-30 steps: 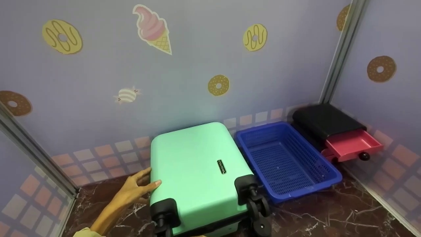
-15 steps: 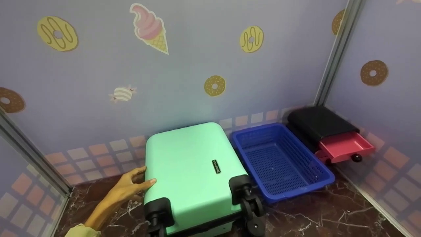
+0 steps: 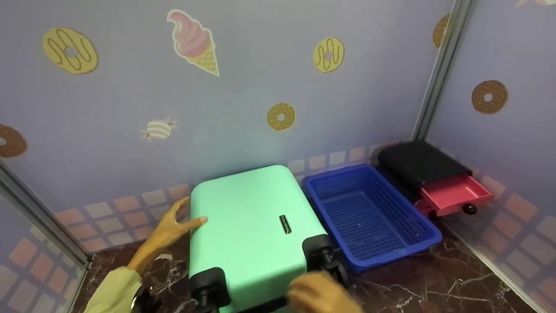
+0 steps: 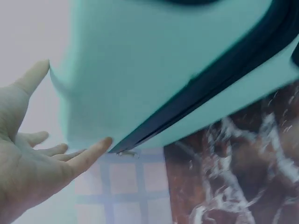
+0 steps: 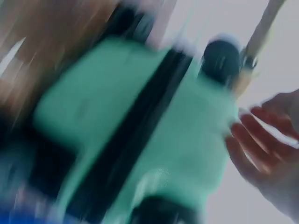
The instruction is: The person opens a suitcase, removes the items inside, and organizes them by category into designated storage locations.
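Note:
A mint-green hard-shell suitcase (image 3: pixel 247 217) lies flat, its black wheels (image 3: pixel 208 287) toward me. My left hand (image 3: pixel 169 228) is at its left edge, thumb over the top shell and fingers down the side. In the left wrist view, that hand (image 4: pixel 35 163) has its fingers spread beside the shell, near the dark seam (image 4: pixel 187 102). My right hand (image 3: pixel 319 293), blurred, is in front of the suitcase's wheel end. The right wrist view has this hand (image 5: pixel 266 149) with loosely bent fingers beside the green shell (image 5: pixel 187 140), holding nothing.
Right of the suitcase stands a blue plastic basket (image 3: pixel 391 256). Beyond it, in the corner, is a black box (image 3: pixel 423 161) with a pink drawer (image 3: pixel 458 191) pulled out. Walls (image 3: pixel 243 95) rise behind and at both sides of the dark marbled surface (image 3: pixel 404 287).
My right hand has come up into view in front of the suitcase. My left hand has slid farther back along the suitcase's left edge. The head view has shifted slightly right.

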Demonstrator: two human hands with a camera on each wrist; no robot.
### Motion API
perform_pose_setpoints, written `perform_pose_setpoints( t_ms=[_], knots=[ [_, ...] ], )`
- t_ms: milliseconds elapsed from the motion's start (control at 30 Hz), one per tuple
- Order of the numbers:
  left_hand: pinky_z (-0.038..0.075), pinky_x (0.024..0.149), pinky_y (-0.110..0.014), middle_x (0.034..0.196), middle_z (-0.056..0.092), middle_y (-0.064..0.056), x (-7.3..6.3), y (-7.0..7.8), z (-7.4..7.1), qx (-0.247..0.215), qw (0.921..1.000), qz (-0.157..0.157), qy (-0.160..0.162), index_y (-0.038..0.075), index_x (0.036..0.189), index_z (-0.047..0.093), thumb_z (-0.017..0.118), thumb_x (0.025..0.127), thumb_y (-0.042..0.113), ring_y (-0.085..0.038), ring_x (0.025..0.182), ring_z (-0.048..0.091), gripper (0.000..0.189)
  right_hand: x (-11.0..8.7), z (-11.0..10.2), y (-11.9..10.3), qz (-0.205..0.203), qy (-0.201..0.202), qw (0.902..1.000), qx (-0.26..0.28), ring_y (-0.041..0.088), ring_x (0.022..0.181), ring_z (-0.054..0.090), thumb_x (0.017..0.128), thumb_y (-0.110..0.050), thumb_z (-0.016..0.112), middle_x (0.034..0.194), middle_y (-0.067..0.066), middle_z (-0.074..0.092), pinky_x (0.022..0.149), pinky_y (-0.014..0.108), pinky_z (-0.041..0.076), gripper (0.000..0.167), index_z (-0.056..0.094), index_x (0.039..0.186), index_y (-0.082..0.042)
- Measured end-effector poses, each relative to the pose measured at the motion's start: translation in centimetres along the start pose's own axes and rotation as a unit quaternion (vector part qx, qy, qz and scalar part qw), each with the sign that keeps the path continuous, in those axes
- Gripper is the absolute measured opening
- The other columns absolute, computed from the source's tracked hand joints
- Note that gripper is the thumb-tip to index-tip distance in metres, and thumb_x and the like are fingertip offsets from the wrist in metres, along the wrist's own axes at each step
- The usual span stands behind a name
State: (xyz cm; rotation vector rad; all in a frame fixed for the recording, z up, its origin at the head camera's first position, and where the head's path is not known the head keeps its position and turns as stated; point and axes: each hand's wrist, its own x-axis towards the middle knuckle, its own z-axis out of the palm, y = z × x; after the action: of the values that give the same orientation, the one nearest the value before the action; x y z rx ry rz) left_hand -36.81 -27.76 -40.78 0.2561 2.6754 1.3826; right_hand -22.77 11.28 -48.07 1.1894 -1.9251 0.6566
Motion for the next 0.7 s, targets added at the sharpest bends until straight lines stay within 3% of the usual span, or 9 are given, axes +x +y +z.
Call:
perform_pose_setpoints(
  t_ms=[67, 100, 267, 333, 400, 533, 600, 633, 700],
  knots=[
    [0.038, 0.118, -0.064, 0.170, 0.010, -0.032, 1.4, -0.2, -0.2, -0.012, 0.9999, 0.005, 0.004, 0.002, 0.168, 0.007, 0.070, 0.099, 0.038, -0.055, 0.153, 0.023, 0.100, -0.5, -1.1, 1.5, 0.006, 0.041, 0.9961, -0.078, 0.024, 0.105, 0.068, 0.098, -0.025, 0.071, 0.116, 0.009, 0.071, 0.099, 0.034, 0.054, 0.021, 0.076, 0.111, -0.009],
    [0.040, 0.116, -0.064, 0.170, 0.011, -0.033, 2.1, -0.3, -0.3, -0.018, 0.9998, 0.003, 0.002, 0.003, 0.168, 0.006, 0.069, 0.100, 0.039, -0.055, 0.153, 0.024, 0.099, -0.9, -1.8, 2.3, 0.032, 0.054, 0.9933, -0.097, 0.027, 0.108, 0.067, 0.098, -0.027, 0.072, 0.119, 0.011, 0.070, 0.098, 0.038, 0.055, 0.025, 0.076, 0.114, -0.009],
    [0.048, 0.108, -0.065, 0.169, 0.004, -0.037, 4.4, -1.3, -0.4, -0.051, 0.9984, -0.008, -0.022, 0.010, 0.169, -0.002, 0.066, 0.101, 0.041, -0.058, 0.151, 0.025, 0.101, -2.5, -3.1, 3.0, 0.208, 0.003, 0.9768, -0.051, 0.029, 0.119, 0.065, 0.085, -0.020, 0.088, 0.138, 0.015, 0.062, 0.090, 0.043, 0.061, 0.056, 0.068, 0.138, -0.017],
    [0.049, 0.106, -0.066, 0.170, -0.001, -0.035, 4.6, -1.7, -0.5, -0.068, 0.9972, -0.015, -0.027, 0.015, 0.170, -0.004, 0.067, 0.101, 0.041, -0.059, 0.151, 0.024, 0.103, -2.6, -2.6, 2.6, 0.234, 0.005, 0.9720, -0.024, 0.028, 0.117, 0.068, 0.082, -0.013, 0.090, 0.140, 0.016, 0.061, 0.085, 0.042, 0.063, 0.063, 0.067, 0.140, -0.019],
    [0.050, 0.105, -0.066, 0.170, -0.003, -0.035, 4.6, -2.0, -0.6, -0.074, 0.9968, -0.015, -0.027, 0.017, 0.169, -0.007, 0.067, 0.101, 0.041, -0.060, 0.151, 0.024, 0.104, -2.5, -2.1, 2.4, 0.230, 0.020, 0.9727, -0.021, 0.028, 0.115, 0.069, 0.080, -0.010, 0.091, 0.139, 0.016, 0.062, 0.084, 0.041, 0.063, 0.066, 0.067, 0.141, -0.019],
    [0.045, 0.110, -0.066, 0.169, 0.006, -0.036, 3.8, -1.5, -0.2, -0.015, 0.9998, 0.011, 0.004, 0.008, 0.169, 0.002, 0.065, 0.102, 0.039, -0.058, 0.151, 0.025, 0.097, -2.2, -1.7, 2.4, 0.249, 0.052, 0.9671, 0.006, 0.025, 0.111, 0.072, 0.077, -0.007, 0.092, 0.133, 0.011, 0.068, 0.088, 0.040, 0.063, 0.064, 0.070, 0.136, -0.018],
    [0.037, 0.116, -0.069, 0.169, 0.013, -0.034, 3.0, -0.2, 0.5, 0.048, 0.9970, 0.052, 0.030, 0.004, 0.167, 0.018, 0.067, 0.102, 0.036, -0.056, 0.153, 0.024, 0.088, -2.2, -1.8, 2.4, 0.289, 0.061, 0.9536, 0.059, 0.022, 0.106, 0.073, 0.079, -0.008, 0.091, 0.129, 0.008, 0.069, 0.088, 0.037, 0.063, 0.060, 0.071, 0.135, -0.016],
    [0.033, 0.118, -0.070, 0.169, 0.019, -0.032, 2.5, 0.6, 1.1, 0.079, 0.9928, 0.080, 0.042, 0.002, 0.165, 0.027, 0.069, 0.101, 0.033, -0.054, 0.153, 0.024, 0.082, -2.1, -1.9, 2.4, 0.317, 0.064, 0.9416, 0.093, 0.021, 0.105, 0.072, 0.081, -0.009, 0.090, 0.127, 0.008, 0.069, 0.088, 0.035, 0.063, 0.059, 0.070, 0.136, -0.015],
    [0.027, 0.120, -0.071, 0.167, 0.029, -0.028, 1.4, 2.9, 2.6, 0.140, 0.9794, 0.136, 0.052, 0.002, 0.158, 0.043, 0.074, 0.098, 0.027, -0.051, 0.153, 0.028, 0.071, -2.0, -2.1, 2.4, 0.392, 0.066, 0.9015, 0.170, 0.017, 0.100, 0.072, 0.084, -0.011, 0.088, 0.126, 0.008, 0.068, 0.084, 0.031, 0.062, 0.057, 0.068, 0.137, -0.013]
  ],
)
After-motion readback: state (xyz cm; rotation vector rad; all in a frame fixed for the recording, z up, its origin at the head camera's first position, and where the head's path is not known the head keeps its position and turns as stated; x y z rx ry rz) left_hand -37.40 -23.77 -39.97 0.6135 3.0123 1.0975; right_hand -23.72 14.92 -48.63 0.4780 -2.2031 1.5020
